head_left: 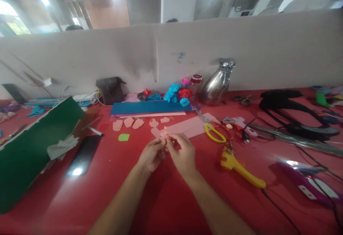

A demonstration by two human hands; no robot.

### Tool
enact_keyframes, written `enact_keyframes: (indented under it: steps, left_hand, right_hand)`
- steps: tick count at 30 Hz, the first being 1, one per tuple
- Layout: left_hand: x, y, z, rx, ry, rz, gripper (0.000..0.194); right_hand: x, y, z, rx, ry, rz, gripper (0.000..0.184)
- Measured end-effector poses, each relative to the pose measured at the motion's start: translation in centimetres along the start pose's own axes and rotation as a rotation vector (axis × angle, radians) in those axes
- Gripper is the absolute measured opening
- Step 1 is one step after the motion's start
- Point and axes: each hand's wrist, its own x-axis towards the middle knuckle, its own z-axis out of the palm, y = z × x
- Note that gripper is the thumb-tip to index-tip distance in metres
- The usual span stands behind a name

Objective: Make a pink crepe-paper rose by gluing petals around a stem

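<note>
Both your L hand [151, 155] & R hand [183, 153] angle inward, fingertips meeting, pinching a small pink paper piece [164, 132] btwn them. It's over the red tabletop [164, 208], nr the pink paper strip [189, 127].

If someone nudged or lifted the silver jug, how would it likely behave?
The jug would probably resist tipping under a light nudge, since its body is widest low down. Its mirror-like surface suggests a slippery grip. It looks metal, so likely stiff; how full it is can't be seen.
</note>
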Motion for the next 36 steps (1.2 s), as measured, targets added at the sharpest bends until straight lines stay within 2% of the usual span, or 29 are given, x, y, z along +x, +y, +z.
enact_keyframes:
  steps: [14,20,22,27,30,36]
  left_hand:
    - [0.0,0.8,-0.4,-0.053,0.023,-0.062,0.012]
    - [0.2,0.6,-1.0,-0.022,-0.037,-0.071,0.014]
    - [0.1,0.5,-0.9,0.014,-0.033,-0.043,0.013]
    - [-0.3,0.8,-0.2,0.129,0.090,0.045,0.014]
    - [-0.4,0.8,-0.1,0.163,0.100,0.079,0.015]
    - [-0.4,0.5,0.0,0.427,0.127,0.282,0.021]
  right_hand:
    - [0.6,0.6,-0.5,-0.108,-0.103,-0.233,0.023]
    - [0.4,0.4,-0.5,-0.045,-0.073,-0.228,0.021]
    - [0.3,0.3,-0.5,-0.048,-0.061,-0.236,0.020]
    - [0.2,0.5,-0.7,-0.108,-0.033,-0.278,0.023]
    - [0.3,0.5,-0.8,-0.088,-0.010,-0.281,0.023]
    - [0.0,1.1,-0.5,-0.121,0.021,-0.285,0.021]
